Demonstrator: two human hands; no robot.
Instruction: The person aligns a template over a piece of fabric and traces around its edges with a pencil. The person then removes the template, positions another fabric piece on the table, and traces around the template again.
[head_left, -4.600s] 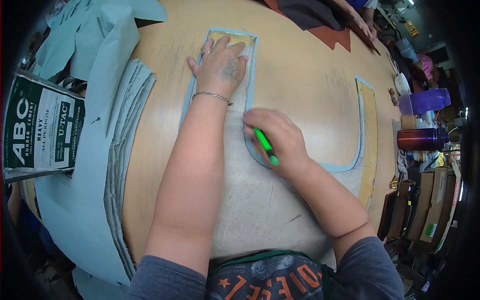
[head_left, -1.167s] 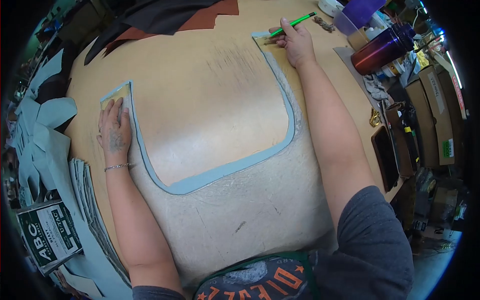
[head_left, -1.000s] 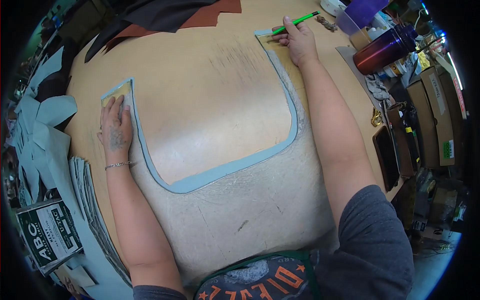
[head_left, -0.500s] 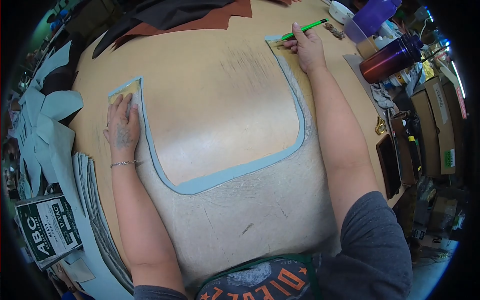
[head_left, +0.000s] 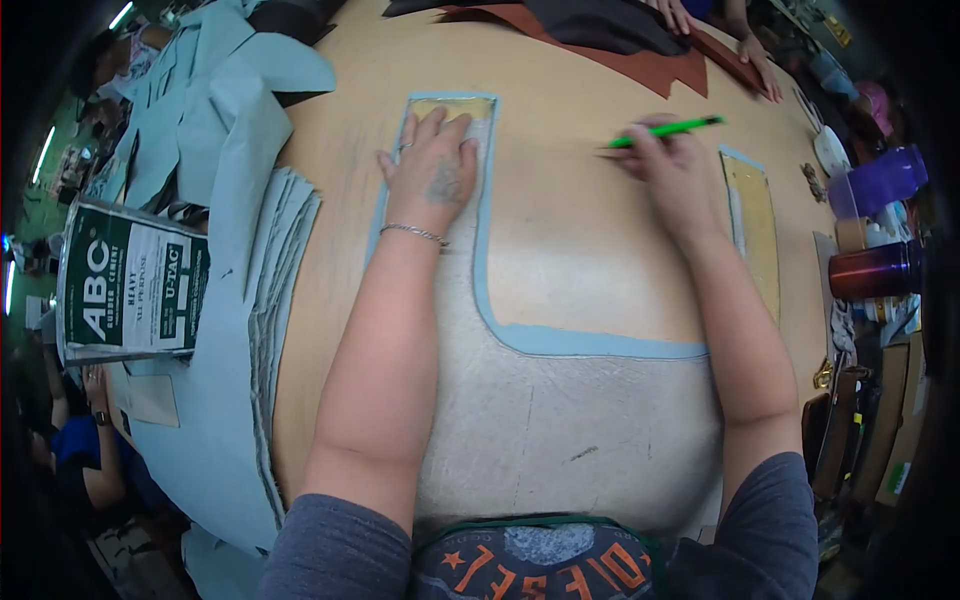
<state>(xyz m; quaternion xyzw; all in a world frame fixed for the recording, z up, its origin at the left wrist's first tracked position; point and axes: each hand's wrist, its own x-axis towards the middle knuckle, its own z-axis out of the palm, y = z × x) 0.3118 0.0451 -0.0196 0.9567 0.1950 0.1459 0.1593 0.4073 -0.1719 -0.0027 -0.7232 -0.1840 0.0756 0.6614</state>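
Observation:
A worn grey-and-tan U-shaped template lies on the table, with a light blue sheet showing as a border along its edges. My left hand rests flat with fingers spread on the upper end of the template's left arm. In my right hand a slim green pencil is held, its point directed left over the bare table between the two arms. That hand is slightly blurred by motion. My right forearm covers part of the template's right arm.
Stacked pale blue-grey sheets and a rubber cement can are on the left. Black leather and brown leather lie at the back, near a co-worker's hands. A purple bottle stands at right.
My view has swung left. My right hand, with the pencil, has lifted off the template's right arm and moved left. My left hand stays on the left arm.

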